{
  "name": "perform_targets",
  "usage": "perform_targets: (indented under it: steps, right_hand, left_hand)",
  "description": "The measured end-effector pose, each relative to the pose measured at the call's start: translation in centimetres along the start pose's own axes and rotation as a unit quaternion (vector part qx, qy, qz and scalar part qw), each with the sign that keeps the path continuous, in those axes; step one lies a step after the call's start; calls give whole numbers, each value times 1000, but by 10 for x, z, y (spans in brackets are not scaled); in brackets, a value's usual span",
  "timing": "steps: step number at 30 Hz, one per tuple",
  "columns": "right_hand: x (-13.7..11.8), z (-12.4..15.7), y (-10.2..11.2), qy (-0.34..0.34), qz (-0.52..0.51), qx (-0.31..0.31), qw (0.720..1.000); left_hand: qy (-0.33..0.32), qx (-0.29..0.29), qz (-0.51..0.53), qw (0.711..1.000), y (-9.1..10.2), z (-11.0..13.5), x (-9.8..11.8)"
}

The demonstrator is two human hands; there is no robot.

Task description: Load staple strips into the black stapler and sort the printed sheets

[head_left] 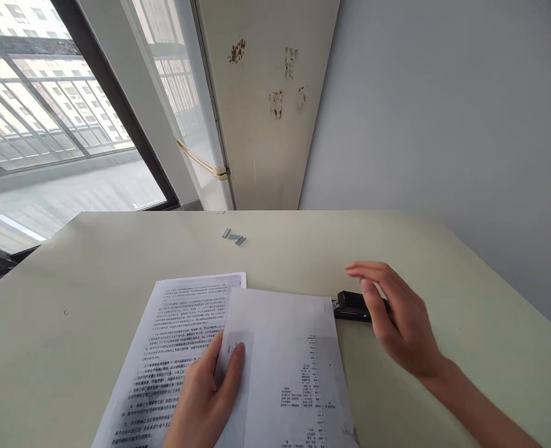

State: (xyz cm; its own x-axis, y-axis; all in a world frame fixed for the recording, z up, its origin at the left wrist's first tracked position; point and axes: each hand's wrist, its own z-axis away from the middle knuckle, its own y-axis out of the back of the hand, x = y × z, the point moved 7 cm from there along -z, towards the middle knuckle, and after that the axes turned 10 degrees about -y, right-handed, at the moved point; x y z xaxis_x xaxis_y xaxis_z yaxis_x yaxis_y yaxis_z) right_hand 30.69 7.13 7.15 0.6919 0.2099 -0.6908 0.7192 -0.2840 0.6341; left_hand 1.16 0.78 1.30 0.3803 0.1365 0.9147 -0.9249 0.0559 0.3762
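Note:
My left hand grips the left edge of some white printed sheets, thumb on top and fingers beneath. The top right corner of these sheets meets the front end of a black stapler lying on the table. Whether the corner sits between the stapler's jaws, I cannot tell. Over the stapler's rear part hovers my right hand, fingers stretched out and holding nothing; it hides that end. A stack of printed pages lies flat at the left, partly covered by the held sheets and my left hand.
Several strips of staples lie toward the back of the pale table. Single loose staples are scattered at the left and the far edge. Behind stand a fridge-like panel with peeled marks, a grey wall and a window at the left.

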Motion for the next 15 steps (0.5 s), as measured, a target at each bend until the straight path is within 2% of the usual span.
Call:
perform_targets:
  steps: [5,7,9,11,13,15]
  right_hand:
    - [6,52,-4,-6,-1,-52,999]
    - [7,66,-7,-41,-17,-66,997]
    - [9,73,-12,-111,-41,-85,989]
    - [11,77,-22,-197,-78,-125,969]
    - [9,81,-36,-274,-127,-184,935]
    - [3,85,-50,-317,-187,-247,896]
  left_hand:
    - [26,60,6,998,17,-2,4]
    - [46,87,24,995,25,-1,4]
    - [71,110,54,990,32,-1,2]
    - [98,120,85,984,37,0,-3]
    - [122,114,105,980,39,0,-9]
    - [133,103,115,979,39,0,-13]
